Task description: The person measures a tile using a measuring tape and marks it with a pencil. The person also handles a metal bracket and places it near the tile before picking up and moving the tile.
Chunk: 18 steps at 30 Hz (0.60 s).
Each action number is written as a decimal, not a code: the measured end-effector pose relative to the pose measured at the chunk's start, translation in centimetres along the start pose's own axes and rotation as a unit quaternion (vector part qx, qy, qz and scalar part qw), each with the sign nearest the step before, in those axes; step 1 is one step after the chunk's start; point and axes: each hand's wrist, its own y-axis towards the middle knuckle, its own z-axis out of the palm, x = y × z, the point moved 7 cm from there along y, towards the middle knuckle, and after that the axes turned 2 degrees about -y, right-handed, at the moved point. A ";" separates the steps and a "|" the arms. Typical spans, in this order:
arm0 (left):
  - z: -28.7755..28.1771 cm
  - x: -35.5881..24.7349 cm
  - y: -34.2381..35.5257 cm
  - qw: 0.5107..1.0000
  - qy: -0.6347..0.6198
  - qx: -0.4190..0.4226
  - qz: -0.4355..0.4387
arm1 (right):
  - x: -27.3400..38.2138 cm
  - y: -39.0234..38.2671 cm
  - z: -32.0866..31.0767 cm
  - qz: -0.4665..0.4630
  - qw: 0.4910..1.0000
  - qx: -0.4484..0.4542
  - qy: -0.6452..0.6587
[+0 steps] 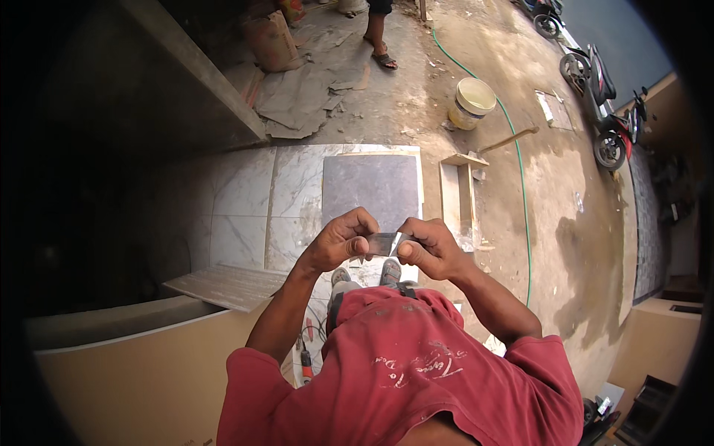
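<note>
Both hands hold a small, shiny grey flat piece (381, 244) in front of my body; its exact kind I cannot make out. My left hand (341, 241) pinches its left end between thumb and curled fingers. At the other end, my right hand (433, 249) grips it the same way, beside a bright, angled facet. Beyond the hands, a square grey tile (370, 184) lies on the white marbled floor tiles (242, 182). The near edge of the grey tile is hidden behind my hands.
Right of the tile stands a wooden frame (465, 195), with a stick-like handle (512, 140) behind it. A bucket (474, 102) and a green hose (520, 163) are farther off. A person's leg (377, 37) shows at the top. A red power tool (306, 364) lies beside me, left.
</note>
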 end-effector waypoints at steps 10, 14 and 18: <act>0.7 1.7 0.7 0.975 0.222 0.008 -0.018 | -4.3 -2.2 2.2 0.168 0.951 -0.054 0.253; -1.5 -1.4 3.0 0.976 0.198 -0.072 0.049 | -4.4 0.6 -0.2 0.151 0.962 -0.149 0.174; -2.9 -0.7 3.6 0.978 0.113 -0.173 -0.005 | -5.2 2.7 -1.2 0.171 0.950 -0.172 0.199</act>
